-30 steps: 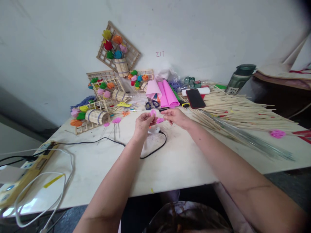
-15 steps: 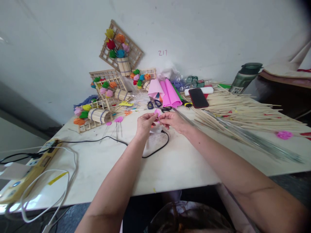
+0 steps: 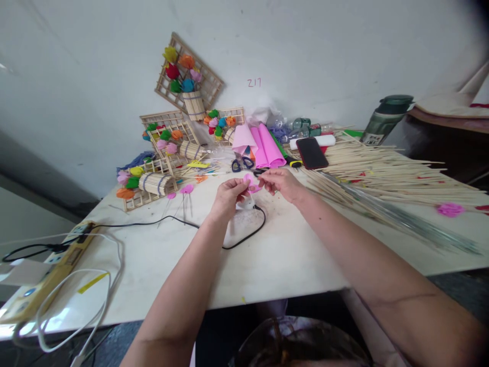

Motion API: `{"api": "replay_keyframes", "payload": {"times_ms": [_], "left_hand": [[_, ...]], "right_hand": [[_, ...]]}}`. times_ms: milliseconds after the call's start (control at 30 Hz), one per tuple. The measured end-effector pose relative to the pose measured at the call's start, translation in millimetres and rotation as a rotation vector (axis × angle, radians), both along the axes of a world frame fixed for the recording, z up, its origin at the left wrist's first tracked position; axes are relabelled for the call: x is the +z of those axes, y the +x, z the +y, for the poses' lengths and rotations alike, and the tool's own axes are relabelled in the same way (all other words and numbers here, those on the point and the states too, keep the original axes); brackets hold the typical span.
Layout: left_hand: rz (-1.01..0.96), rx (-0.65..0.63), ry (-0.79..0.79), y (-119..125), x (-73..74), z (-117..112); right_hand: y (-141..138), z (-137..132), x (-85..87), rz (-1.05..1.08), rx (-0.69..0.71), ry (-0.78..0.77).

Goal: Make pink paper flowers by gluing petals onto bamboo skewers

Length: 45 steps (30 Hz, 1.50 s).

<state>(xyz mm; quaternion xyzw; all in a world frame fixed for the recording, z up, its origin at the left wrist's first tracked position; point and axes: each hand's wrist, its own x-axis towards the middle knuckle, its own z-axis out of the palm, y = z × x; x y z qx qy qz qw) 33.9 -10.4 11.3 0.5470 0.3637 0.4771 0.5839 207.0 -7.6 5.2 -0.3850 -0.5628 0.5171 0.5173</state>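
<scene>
My left hand (image 3: pixel 230 197) is closed in a pinch on a pink paper flower (image 3: pixel 248 179) with a thin stem pointing down. More pink paper (image 3: pixel 254 188) shows just behind it. To the right, my right hand (image 3: pixel 280 184) is a little apart from the flower, its fingers loosely bent and parted; I see nothing held in them. Below the hands, a small white device (image 3: pixel 243 205), partly hidden, joins a black cable (image 3: pixel 244 246). Pink pieces on thin wire stems (image 3: pixel 186 189) lie left of my left hand.
Lattice frames with coloured flowers (image 3: pixel 190 76) stand at the back left. Scissors (image 3: pixel 242 163), pink paper rolls (image 3: pixel 266 147) and a phone (image 3: pixel 312 153) lie behind my hands. Thin sticks (image 3: pixel 382 171) and a bottle (image 3: pixel 387 120) are at right, a power strip (image 3: pixel 49 272) at left.
My right hand has moved away from the flower, slightly up and to the right, and its fingers have parted. My left hand keeps its pinch in nearly the same place.
</scene>
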Motion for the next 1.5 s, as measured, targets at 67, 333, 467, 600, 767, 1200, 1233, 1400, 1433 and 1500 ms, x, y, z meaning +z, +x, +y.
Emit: {"api": "replay_keyframes", "payload": {"times_ms": [67, 333, 467, 600, 767, 1200, 1233, 1400, 1433, 1500], "left_hand": [[0.024, -0.084, -0.035, 1.6, 2.0, -3.0], [0.067, -0.226, -0.118, 8.6, 0.0, -7.8], [0.075, -0.241, -0.133, 8.5, 0.5, -8.6], [0.075, -0.263, -0.143, 8.4, 2.5, -10.2], [0.071, -0.259, -0.151, 9.0, 3.0, -10.5], [-0.006, -0.146, -0.091, 8.1, 1.8, -7.6], [-0.027, -0.114, -0.070, 6.9, 1.8, -6.5], [-0.115, 0.041, 0.015, 0.8, 1.9, -0.9], [-0.128, 0.062, 0.026, 0.0, 1.7, 0.0], [-0.149, 0.089, 0.040, -1.0, 1.3, 1.7]], "right_hand": [[1.5, 2.2, -0.1, 0.047, -0.042, 0.000], [-6.7, 3.4, -2.4, 0.136, 0.012, -0.038], [-6.5, 3.6, -2.9, 0.144, -0.004, -0.030], [-6.1, 3.1, -2.1, 0.122, -0.021, -0.010], [-7.1, 1.6, -0.8, 0.093, -0.047, 0.057], [-12.6, 2.7, -2.5, 0.031, -0.121, 0.136], [-11.6, 2.7, -3.0, 0.038, -0.111, 0.118], [-11.3, -4.0, -1.7, -0.062, 0.151, -0.066], [-12.5, -6.2, -0.7, -0.069, 0.223, -0.104], [-15.3, -9.9, 1.0, -0.044, 0.323, -0.155]]}}
